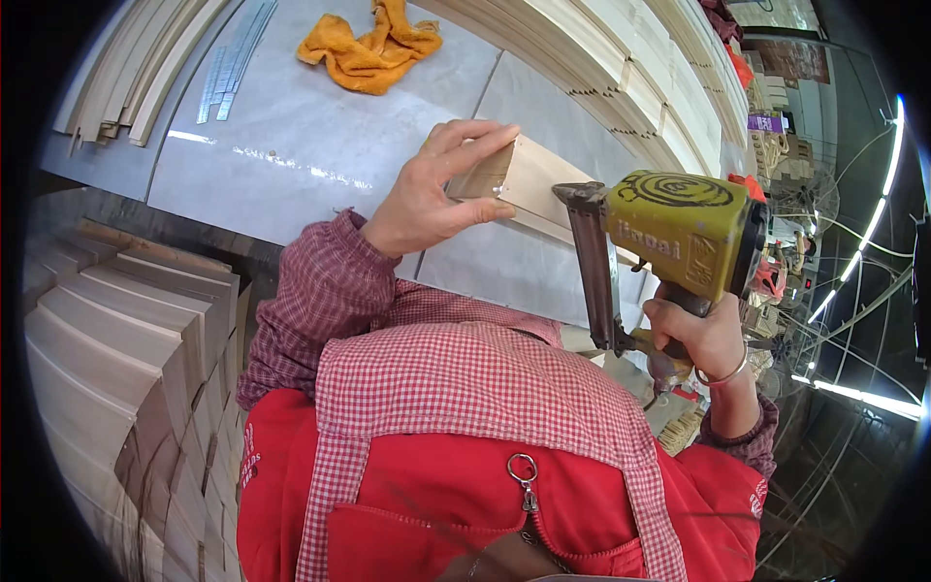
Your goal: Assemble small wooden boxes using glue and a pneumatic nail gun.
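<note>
Thumb and fingers of the L hand [436, 189] pinched the wood [538, 184], ctr frame; R hand [703, 335] had fingers curled round the nailer [669, 233], ctr-R, nose at the wood, contact unclear. Care likely meant squared nose, steady wood, L fingertips clear.

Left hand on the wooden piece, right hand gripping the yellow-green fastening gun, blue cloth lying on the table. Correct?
Not quite: the cloth on the table is orange, not blue, as the head view shows. The left hand on the wooden piece and the right hand gripping the fastening gun are right.
</note>
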Demonstrator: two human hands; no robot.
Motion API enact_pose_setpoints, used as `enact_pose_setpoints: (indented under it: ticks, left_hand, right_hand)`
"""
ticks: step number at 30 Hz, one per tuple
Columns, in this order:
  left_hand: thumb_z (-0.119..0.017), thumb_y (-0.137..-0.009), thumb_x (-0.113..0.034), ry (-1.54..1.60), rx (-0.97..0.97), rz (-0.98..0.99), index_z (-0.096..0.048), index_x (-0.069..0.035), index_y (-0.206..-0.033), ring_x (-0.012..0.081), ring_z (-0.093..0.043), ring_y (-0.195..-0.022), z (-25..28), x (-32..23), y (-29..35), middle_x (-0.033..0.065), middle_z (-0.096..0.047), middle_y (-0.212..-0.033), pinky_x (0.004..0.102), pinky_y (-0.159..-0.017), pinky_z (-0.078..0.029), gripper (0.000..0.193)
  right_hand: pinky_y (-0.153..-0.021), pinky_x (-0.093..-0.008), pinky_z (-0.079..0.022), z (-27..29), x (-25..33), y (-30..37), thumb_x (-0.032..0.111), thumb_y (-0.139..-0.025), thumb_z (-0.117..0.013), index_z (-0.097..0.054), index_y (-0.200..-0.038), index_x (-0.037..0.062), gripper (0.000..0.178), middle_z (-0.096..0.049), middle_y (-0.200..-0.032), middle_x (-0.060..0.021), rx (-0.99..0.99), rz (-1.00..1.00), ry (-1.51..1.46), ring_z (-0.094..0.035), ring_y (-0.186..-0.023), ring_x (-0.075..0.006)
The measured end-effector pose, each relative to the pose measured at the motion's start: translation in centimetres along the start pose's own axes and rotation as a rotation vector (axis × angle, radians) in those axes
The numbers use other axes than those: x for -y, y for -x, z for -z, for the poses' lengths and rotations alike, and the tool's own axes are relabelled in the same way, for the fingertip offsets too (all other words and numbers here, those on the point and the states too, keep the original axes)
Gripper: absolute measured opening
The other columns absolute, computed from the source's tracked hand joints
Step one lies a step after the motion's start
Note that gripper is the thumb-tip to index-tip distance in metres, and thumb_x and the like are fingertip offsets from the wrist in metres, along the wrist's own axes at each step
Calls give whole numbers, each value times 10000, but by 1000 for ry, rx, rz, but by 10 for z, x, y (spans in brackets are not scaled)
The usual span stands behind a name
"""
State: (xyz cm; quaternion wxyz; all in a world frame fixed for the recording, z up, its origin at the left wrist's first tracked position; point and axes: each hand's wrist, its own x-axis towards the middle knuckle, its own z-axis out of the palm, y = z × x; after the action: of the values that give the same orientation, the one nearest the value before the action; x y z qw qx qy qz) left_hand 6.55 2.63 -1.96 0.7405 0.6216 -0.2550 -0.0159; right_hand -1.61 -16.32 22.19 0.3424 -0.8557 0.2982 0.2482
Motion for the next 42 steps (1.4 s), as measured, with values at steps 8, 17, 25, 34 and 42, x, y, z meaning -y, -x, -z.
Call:
enact_pose_setpoints:
  ticks: [8,17,25,34,42]
  left_hand:
    - [-729,-714,-123,-30,-49,-81,-527,-139,-1310,238,-433,-1163,-6,-12,13,82,-448,-1320,358,-994,-358,630]
    - [-696,-727,-88,-35,-38,-38,-556,-123,-1276,232,-430,-1166,-2,-30,40,94,-462,-1301,339,-968,-376,568]
    - [-641,-786,-84,-149,-30,-61,-592,-106,-1214,224,-505,-1027,42,-36,16,96,-509,-1200,323,-847,-432,431]
    - [-511,-720,-14,-1458,-115,-296,-590,-65,-927,284,-553,-811,95,48,-50,77,-552,-995,368,-695,-458,227]
    - [-639,-839,-171,-1624,-94,-228,-562,-57,-899,204,-558,-763,134,52,-39,38,-564,-943,311,-665,-465,150]
  right_hand:
    - [-453,-209,-383,-2,-4,-3,50,-752,-649,-589,-786,20,75,-545,-561,-26,8,55,-82,-480,-453,-101]
    - [-445,-210,-385,-3,-7,-5,40,-749,-646,-585,-809,17,89,-544,-564,-26,28,130,-104,-482,-445,-104]
    - [-413,-218,-379,3,-23,-7,-9,-724,-618,-575,-823,-20,108,-535,-562,-55,-14,182,-249,-450,-407,-118]
    - [-404,-212,-357,57,-121,3,40,-745,-627,-582,-815,-23,105,-519,-527,-39,-391,77,-482,-428,-400,-104]
    - [-423,-251,-400,74,-267,-38,145,-720,-644,-573,-806,-9,189,-531,-534,-59,-742,-138,-293,-472,-412,-153]
